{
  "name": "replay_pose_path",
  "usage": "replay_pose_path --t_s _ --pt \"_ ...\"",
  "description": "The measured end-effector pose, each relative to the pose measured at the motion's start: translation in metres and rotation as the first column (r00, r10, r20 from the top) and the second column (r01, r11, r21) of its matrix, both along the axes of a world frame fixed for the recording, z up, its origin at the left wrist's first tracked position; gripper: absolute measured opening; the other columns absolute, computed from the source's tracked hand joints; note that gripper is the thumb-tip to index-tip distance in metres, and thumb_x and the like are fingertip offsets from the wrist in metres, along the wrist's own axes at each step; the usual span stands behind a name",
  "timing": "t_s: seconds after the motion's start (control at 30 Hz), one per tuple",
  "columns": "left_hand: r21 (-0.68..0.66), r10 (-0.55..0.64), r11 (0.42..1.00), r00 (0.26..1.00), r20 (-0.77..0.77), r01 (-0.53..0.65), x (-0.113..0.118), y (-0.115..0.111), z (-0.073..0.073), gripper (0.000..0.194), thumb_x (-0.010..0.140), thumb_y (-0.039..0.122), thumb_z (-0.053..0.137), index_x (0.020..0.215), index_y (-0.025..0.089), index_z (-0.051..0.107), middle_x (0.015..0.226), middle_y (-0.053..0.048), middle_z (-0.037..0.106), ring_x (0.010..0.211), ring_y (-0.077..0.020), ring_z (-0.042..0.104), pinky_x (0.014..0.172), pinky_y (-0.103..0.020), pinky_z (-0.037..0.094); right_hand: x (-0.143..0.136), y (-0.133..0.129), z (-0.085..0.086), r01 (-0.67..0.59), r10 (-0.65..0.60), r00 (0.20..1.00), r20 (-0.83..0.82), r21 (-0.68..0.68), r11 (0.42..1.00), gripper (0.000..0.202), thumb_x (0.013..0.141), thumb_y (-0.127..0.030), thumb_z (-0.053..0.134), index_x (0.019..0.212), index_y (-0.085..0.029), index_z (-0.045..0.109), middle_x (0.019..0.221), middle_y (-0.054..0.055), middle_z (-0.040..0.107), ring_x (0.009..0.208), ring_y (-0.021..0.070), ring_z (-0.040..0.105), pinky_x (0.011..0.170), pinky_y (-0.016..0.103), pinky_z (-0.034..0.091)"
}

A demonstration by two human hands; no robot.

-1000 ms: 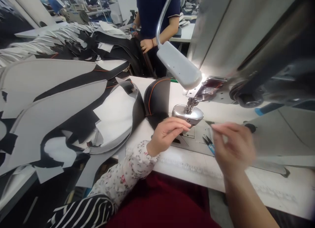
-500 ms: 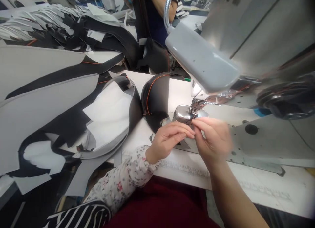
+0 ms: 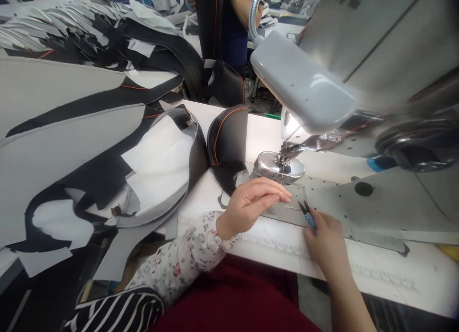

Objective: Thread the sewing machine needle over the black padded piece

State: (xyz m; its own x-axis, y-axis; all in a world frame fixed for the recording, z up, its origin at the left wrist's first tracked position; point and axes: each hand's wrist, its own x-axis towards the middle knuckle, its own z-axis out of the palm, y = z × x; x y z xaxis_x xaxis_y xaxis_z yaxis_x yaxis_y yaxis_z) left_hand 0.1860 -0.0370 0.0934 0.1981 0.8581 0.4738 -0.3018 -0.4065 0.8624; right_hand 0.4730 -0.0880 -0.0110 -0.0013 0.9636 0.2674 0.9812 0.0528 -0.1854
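Observation:
My left hand (image 3: 251, 203) is pinched closed just below the sewing machine's metal bed (image 3: 270, 165). An orange thread (image 3: 283, 174) runs down from the needle area to its fingertips. Small scissors with blue handles (image 3: 310, 219) are in my right hand (image 3: 326, 241), on the right side near the table's front edge, with their dark blades slightly apart and pointing up and left. Left of the machine bed stands a curved black piece with orange stitching (image 3: 227, 136).
Large grey and black panels (image 3: 71, 131) with white sheets (image 3: 161, 155) spread over the left side. The lamp (image 3: 301, 83) hangs low above the machine. Across the table, a person in dark blue (image 3: 233, 36) holds a black piece. A ruler strip (image 3: 272, 246) runs along the front edge.
My right hand has moved down and right from beside my left fingertips and now has the scissors in it. My left hand is almost unmoved. More of the orange thread shows.

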Motion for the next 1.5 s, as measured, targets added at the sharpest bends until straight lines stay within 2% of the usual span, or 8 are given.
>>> replay_pose_path --t_s 0.27,0.47,0.67,0.87,1.2,1.37,1.43,1.5 --pt "-0.090 0.038 0.995 0.998 0.046 -0.034 0.002 -0.005 0.007 0.020 0.098 0.021 0.060 0.096 0.020 0.080 0.104 -0.005 0.076 0.103 -0.0157 0.070 0.098 -0.030 0.058 -0.007 0.015 0.014 0.183 -0.212 0.967 -0.143 -0.193 0.964 0.071 0.085 -0.038 0.032 0.141 0.000 0.055 0.126 0.023 0.058 0.112 0.0383 0.057 0.096 0.056 0.049" --pt "-0.148 0.034 0.989 0.995 0.096 -0.019 0.006 -0.006 0.005 0.020 0.097 0.021 0.061 0.095 0.021 0.080 0.104 -0.004 0.076 0.105 -0.0158 0.069 0.098 -0.029 0.056 -0.032 0.010 0.041 0.180 -0.276 0.893 -0.356 -0.278 0.943 0.074 0.081 -0.071 0.051 0.132 -0.019 0.064 0.092 0.008 0.070 0.086 0.0269 0.067 0.076 0.038 0.054" --pt "-0.145 0.042 0.989 0.987 0.156 -0.019 0.009 -0.003 0.007 0.019 0.097 0.021 0.061 0.093 0.021 0.080 0.102 -0.005 0.076 0.103 -0.0159 0.068 0.093 -0.028 0.058 -0.065 0.018 0.100 0.061 -0.020 0.966 -0.258 0.152 0.986 0.062 0.096 -0.066 0.042 0.141 -0.024 0.054 0.106 0.011 0.069 0.075 0.0224 0.068 0.059 0.031 0.048" --pt "-0.163 0.066 0.986 0.984 0.165 -0.039 0.007 -0.002 0.014 0.018 0.097 0.024 0.062 0.095 0.021 0.079 0.104 -0.005 0.074 0.103 -0.0168 0.068 0.098 -0.032 0.056 -0.088 0.038 0.129 -0.100 0.107 0.994 -0.019 0.221 0.970 0.054 0.100 -0.063 0.038 0.119 -0.017 0.060 0.085 0.008 0.071 0.059 0.0246 0.066 0.045 0.030 0.039" --pt "-0.133 0.052 0.990 0.992 0.113 -0.037 0.005 -0.008 0.013 0.019 0.097 0.023 0.061 0.093 0.023 0.079 0.101 -0.004 0.074 0.103 -0.0182 0.067 0.097 -0.033 0.054 -0.120 0.043 0.132 -0.129 0.181 0.963 -0.200 0.249 0.960 0.046 0.102 -0.059 0.038 0.107 -0.017 0.055 0.080 0.006 0.068 0.060 0.0208 0.061 0.053 0.027 0.035" --pt "-0.068 0.026 0.997 0.985 -0.169 -0.038 0.009 -0.022 -0.003 0.018 0.098 0.024 0.060 0.097 0.021 0.078 0.104 -0.005 0.075 0.104 -0.0177 0.068 0.095 -0.031 0.057 -0.066 0.027 0.110 0.044 -0.006 0.897 -0.442 0.076 0.996 0.048 0.093 -0.064 0.055 0.113 -0.020 0.056 0.079 0.001 0.063 0.063 0.0155 0.057 0.060 0.027 0.039" --pt "0.022 -0.028 0.999 0.924 -0.382 0.039 0.022 -0.030 -0.018 0.021 0.101 0.024 0.055 0.102 0.019 0.076 0.107 -0.006 0.075 0.106 -0.0168 0.069 0.098 -0.031 0.057 -0.035 0.029 0.088 0.115 -0.140 0.890 -0.435 -0.085 0.990 0.047 0.091 -0.062 0.058 0.112 -0.020 0.057 0.077 0.001 0.064 0.063 0.0167 0.056 0.061 0.029 0.038" --pt "0.114 -0.059 0.983 0.838 -0.543 0.143 0.039 -0.038 -0.038 0.023 0.102 0.023 0.053 0.106 0.018 0.075 0.110 -0.007 0.076 0.106 -0.0160 0.070 0.098 -0.031 0.058 -0.005 0.034 0.065 0.152 -0.182 0.875 -0.449 -0.101 0.983 0.045 0.092 -0.057 0.059 0.115 -0.019 0.058 0.083 0.003 0.067 0.071 0.0184 0.060 0.066 0.031 0.042"
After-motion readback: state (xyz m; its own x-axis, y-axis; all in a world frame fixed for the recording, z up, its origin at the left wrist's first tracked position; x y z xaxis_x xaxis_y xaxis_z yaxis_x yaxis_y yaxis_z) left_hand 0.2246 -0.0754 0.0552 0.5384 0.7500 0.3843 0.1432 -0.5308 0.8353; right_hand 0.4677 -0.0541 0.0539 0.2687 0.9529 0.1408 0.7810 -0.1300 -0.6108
